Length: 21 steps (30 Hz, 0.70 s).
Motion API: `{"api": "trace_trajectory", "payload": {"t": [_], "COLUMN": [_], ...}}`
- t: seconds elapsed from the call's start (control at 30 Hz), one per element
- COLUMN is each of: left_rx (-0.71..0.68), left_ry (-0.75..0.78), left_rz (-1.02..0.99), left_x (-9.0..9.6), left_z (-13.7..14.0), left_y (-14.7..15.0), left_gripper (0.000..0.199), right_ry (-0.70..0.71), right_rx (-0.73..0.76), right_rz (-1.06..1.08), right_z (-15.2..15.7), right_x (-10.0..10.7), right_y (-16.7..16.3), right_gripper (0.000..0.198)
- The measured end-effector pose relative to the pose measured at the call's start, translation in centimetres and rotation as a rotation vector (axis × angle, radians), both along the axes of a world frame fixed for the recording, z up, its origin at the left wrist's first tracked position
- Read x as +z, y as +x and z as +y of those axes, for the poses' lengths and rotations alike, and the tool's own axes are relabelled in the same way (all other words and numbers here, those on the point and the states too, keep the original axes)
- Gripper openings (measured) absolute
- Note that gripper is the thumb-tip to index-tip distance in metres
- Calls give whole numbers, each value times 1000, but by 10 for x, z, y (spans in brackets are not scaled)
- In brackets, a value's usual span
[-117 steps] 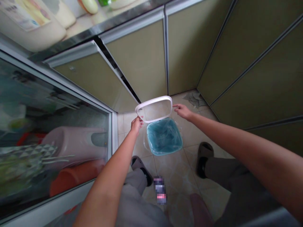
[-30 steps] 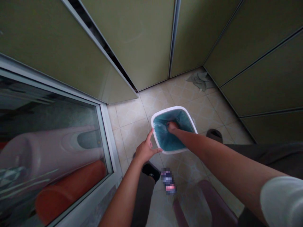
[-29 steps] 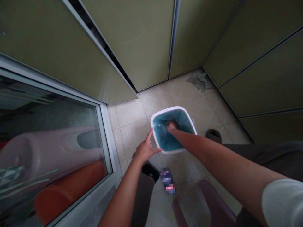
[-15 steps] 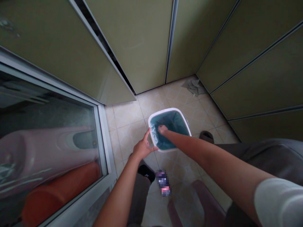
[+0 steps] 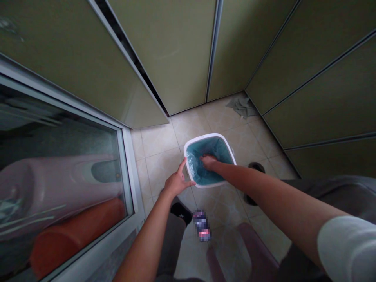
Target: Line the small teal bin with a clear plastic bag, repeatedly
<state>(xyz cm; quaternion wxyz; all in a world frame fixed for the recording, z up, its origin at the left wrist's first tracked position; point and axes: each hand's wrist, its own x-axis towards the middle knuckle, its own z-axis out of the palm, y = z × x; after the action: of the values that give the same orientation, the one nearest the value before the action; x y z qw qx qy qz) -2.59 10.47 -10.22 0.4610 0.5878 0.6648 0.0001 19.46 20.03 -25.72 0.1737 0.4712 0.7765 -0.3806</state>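
A white-rimmed trash bin stands on the tiled floor, lined with a blue-green plastic bag. My left hand is at the bin's left side, thumb and forefinger spread and touching the rim; its other fingers are curled. Down inside the bin, my right hand has its fingers stretched toward the left against the bag, with nothing visible in them. Where exactly its fingertips meet the bag is hard to make out.
Olive panels rise behind and to the right. A grey cloth lies in the corner. Dark slippers are right of the bin, and a blurred-out item is on the floor in front. A glass door stands at left.
My right hand has shifted slightly right inside the bin, and its fingers now look more stretched out. My left hand stays at the rim.
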Motion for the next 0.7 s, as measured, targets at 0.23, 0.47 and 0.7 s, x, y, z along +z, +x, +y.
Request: {"api": "trace_trajectory", "payload": {"t": [0.23,0.47,0.7], "left_rx": [0,21,30], "left_ry": [-5,-9,2], "left_rz": [4,0,-23], "left_x": [-1,-4,-4], "left_z": [0,0,-1], "left_y": [0,0,3], "left_gripper": [123,126,126], "right_ry": [16,51,-92], "right_rx": [0,-334,-568], "right_rz": [-87,164,378], "right_z": [13,8,10], "right_x": [-20,-41,-7], "right_y": [2,-1,-9], "right_gripper": [121,51,33]}}
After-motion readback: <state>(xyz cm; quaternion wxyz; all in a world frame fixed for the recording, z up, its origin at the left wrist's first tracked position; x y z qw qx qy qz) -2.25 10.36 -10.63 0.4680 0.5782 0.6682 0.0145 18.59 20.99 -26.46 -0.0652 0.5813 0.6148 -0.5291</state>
